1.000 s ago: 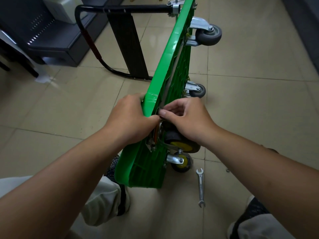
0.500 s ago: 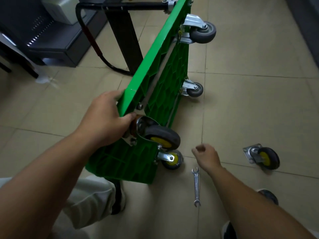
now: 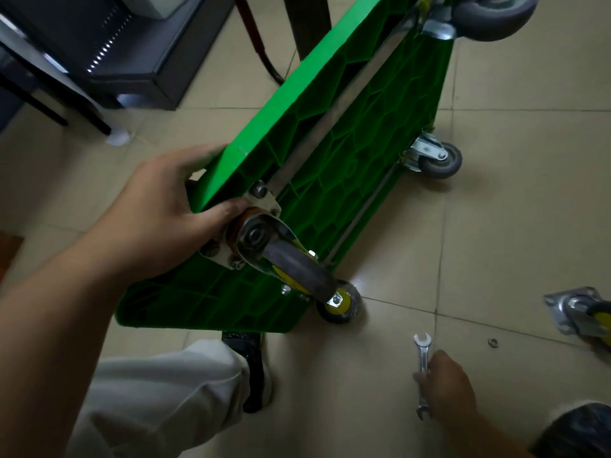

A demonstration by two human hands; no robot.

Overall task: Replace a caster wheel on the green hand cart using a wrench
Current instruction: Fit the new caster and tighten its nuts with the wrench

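The green hand cart (image 3: pixel 334 150) stands tilted on its long edge, ribbed underside facing me. My left hand (image 3: pixel 165 213) grips its near top corner, thumb against the mounting plate of a caster wheel (image 3: pixel 291 262) with a grey tyre and yellow hub. Below that, another yellow-hubbed caster (image 3: pixel 340 304) touches the floor. Two grey casters (image 3: pixel 438 160) sit at the far end. A silver double-ended wrench (image 3: pixel 422 353) lies on the tiles, and my right hand (image 3: pixel 444 383) curls round its middle. A loose caster (image 3: pixel 585 312) lies at the right edge.
A small nut (image 3: pixel 492 342) lies on the tiles near the loose caster. A dark cabinet (image 3: pixel 132 51) stands at the back left. The cart's black handle (image 3: pixel 264 44) reaches to the floor behind it. My knee (image 3: pixel 158 391) and shoes are close under the cart.
My right hand left the caster on the cart, dropped to the floor and closed round the wrench. The cart tipped further toward the left in my left hand.
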